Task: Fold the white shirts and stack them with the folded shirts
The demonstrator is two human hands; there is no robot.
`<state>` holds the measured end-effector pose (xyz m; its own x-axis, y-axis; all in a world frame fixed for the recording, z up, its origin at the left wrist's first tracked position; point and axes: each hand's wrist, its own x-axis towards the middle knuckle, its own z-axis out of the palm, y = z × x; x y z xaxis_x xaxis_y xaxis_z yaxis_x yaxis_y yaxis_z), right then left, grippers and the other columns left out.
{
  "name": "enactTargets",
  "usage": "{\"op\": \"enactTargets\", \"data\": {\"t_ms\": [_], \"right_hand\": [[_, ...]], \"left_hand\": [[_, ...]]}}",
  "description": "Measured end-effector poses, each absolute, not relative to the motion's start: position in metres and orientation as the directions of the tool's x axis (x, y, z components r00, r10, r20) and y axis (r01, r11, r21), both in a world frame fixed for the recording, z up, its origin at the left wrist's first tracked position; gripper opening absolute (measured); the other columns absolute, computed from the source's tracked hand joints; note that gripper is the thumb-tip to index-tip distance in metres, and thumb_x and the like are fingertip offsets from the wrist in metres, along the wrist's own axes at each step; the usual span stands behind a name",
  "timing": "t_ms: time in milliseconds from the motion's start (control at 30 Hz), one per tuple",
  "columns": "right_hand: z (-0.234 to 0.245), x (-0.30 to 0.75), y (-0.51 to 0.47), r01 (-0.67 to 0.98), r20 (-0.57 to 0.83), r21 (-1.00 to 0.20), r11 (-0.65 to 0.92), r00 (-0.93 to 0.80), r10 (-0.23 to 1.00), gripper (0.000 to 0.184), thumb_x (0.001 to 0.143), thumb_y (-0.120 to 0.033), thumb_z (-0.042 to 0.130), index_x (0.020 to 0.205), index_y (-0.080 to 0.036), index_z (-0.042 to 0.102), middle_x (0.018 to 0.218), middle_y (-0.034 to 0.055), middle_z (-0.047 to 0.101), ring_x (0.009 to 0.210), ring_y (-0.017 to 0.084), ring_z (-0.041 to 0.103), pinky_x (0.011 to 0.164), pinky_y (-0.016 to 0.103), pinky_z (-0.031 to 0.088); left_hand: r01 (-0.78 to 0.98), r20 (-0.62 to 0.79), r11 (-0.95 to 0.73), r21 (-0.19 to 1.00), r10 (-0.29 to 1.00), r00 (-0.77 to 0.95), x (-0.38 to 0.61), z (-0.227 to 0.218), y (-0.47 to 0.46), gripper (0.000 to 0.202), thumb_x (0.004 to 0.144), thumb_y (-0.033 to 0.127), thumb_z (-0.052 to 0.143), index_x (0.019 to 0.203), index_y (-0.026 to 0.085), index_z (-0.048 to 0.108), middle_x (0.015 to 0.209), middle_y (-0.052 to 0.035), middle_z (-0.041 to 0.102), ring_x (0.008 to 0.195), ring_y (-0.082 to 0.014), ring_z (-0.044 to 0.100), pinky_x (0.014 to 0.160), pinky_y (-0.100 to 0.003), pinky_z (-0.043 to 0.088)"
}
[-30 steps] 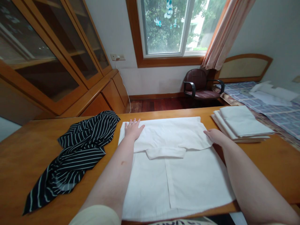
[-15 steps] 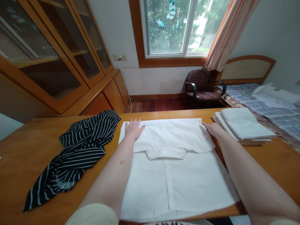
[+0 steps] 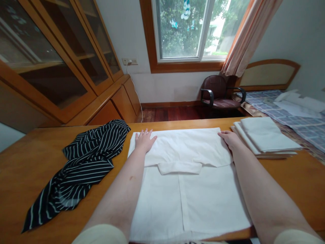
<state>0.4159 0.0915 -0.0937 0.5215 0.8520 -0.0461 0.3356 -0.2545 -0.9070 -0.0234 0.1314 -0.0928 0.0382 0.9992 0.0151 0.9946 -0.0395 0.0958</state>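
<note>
A white collared shirt (image 3: 162,200) lies on the wooden table in front of me, its upper part folded down so that the collar rests across the middle. My left hand (image 3: 145,139) is flat on the far left corner of the fold, fingers spread. At the far right edge of the fold, my right hand (image 3: 228,138) pinches the cloth between thumb and fingers. Slight wrinkles run across the folded part, and the shirt's near edge reaches the table's front.
A black-and-white striped cloth (image 3: 88,166) lies crumpled on the wooden table (image 3: 22,159) at left. Folded white cloths (image 3: 266,135) are stacked at right. Beyond are a glass-door cabinet (image 3: 83,98), an armchair (image 3: 218,95) and a bed (image 3: 302,115).
My right hand and forearm have shifted slightly left, and the hand now grips the shirt's right edge. That side of the shirt has drawn in a little. My left hand has stayed put.
</note>
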Motion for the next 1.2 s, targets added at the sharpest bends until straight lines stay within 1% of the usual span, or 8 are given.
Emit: {"op": "enactTargets", "data": {"t_ms": [100,267,467,633,767,967,1100,1200], "right_hand": [[-0.093,0.419,0.095,0.121,-0.146,-0.964,-0.238,0.509,0.848,0.015,0.059,-0.025,0.069,0.07,-0.019,0.06,0.056,-0.0004,0.06,0.052,0.013,0.054,0.048,0.023,0.043],[-0.095,0.421,0.099,0.075,-0.171,-0.97,-0.232,0.471,0.865,0.025,0.06,-0.029,0.07,0.081,-0.017,0.064,0.065,0.0026,0.064,0.06,0.017,0.058,0.054,0.026,0.047],[-0.1,0.42,0.104,0.406,0.012,-0.851,-0.333,0.65,0.76,0.031,0.06,-0.027,0.07,0.088,-0.015,0.064,0.07,0.0042,0.064,0.064,0.018,0.058,0.062,0.028,0.046],[-0.097,0.417,0.104,0.625,0.131,-0.708,-0.329,0.574,0.808,0.015,0.069,-0.016,0.054,0.082,-0.017,0.063,0.08,0.006,0.066,0.074,0.018,0.058,0.073,0.029,0.044],[-0.094,0.413,0.1,0.723,0.175,-0.618,-0.31,0.51,0.842,0.023,0.074,-0.013,0.045,0.086,-0.017,0.064,0.088,0.0069,0.067,0.082,0.019,0.059,0.077,0.029,0.043],[-0.09,0.425,0.095,0.757,0.141,-0.491,-0.431,0.557,0.818,0.021,0.078,-0.018,0.048,0.092,-0.015,0.064,0.084,0.0126,0.066,0.082,0.024,0.06,0.075,0.033,0.043],[-0.087,0.433,0.093,0.65,-0.053,-0.622,-0.437,0.522,0.851,0.029,0.084,-0.038,0.046,0.073,-0.016,0.061,0.064,0.0103,0.063,0.059,0.02,0.058,0.06,0.031,0.046],[-0.08,0.434,0.088,0.567,-0.198,-0.685,-0.458,0.46,0.866,0.034,0.079,-0.05,0.054,0.066,-0.018,0.058,0.059,0.0082,0.062,0.05,0.017,0.056,0.05,0.029,0.045]], "left_hand": [[0.996,0.023,-0.043,0.079,0.999,0.041,-0.023,-0.093,0.131,0.066,0.087,0.062,0.026,0.142,0.028,0.035,0.15,-0.0063,0.03,0.138,-0.028,0.022,0.111,-0.053,0.011],[0.996,0.031,-0.046,0.073,0.999,0.043,-0.024,-0.094,0.131,0.066,0.086,0.063,0.025,0.141,0.028,0.036,0.15,-0.0056,0.03,0.138,-0.0278,0.023,0.111,-0.053,0.011],[0.998,0.02,-0.043,0.055,0.999,0.042,-0.024,-0.093,0.131,0.066,0.087,0.063,0.023,0.141,0.028,0.035,0.15,-0.0052,0.029,0.138,-0.028,0.023,0.111,-0.052,0.012],[0.997,0.013,-0.043,0.06,0.999,0.042,-0.024,-0.092,0.131,0.066,0.087,0.063,0.023,0.142,0.028,0.034,0.151,-0.0051,0.029,0.138,-0.0279,0.022,0.111,-0.052,0.012],[0.996,0.02,-0.044,0.072,0.999,0.042,-0.024,-0.093,0.131,0.066,0.087,0.063,0.024,0.142,0.028,0.035,0.15,-0.0055,0.029,0.138,-0.028,0.023,0.111,-0.052,0.011],[0.996,0.017,-0.046,0.073,0.999,0.045,-0.024,-0.094,0.132,0.067,0.086,0.063,0.025,0.142,0.028,0.035,0.15,-0.0055,0.03,0.138,-0.0284,0.023,0.111,-0.053,0.011],[0.996,0.017,-0.04,0.076,0.999,0.039,-0.024,-0.093,0.132,0.066,0.086,0.063,0.026,0.142,0.028,0.035,0.15,-0.0058,0.03,0.138,-0.028,0.023,0.111,-0.053,0.011],[0.996,0.022,-0.043,0.082,0.999,0.042,-0.024,-0.093,0.131,0.066,0.086,0.063,0.025,0.141,0.028,0.036,0.15,-0.0058,0.03,0.138,-0.0275,0.023,0.111,-0.053,0.011]]}}
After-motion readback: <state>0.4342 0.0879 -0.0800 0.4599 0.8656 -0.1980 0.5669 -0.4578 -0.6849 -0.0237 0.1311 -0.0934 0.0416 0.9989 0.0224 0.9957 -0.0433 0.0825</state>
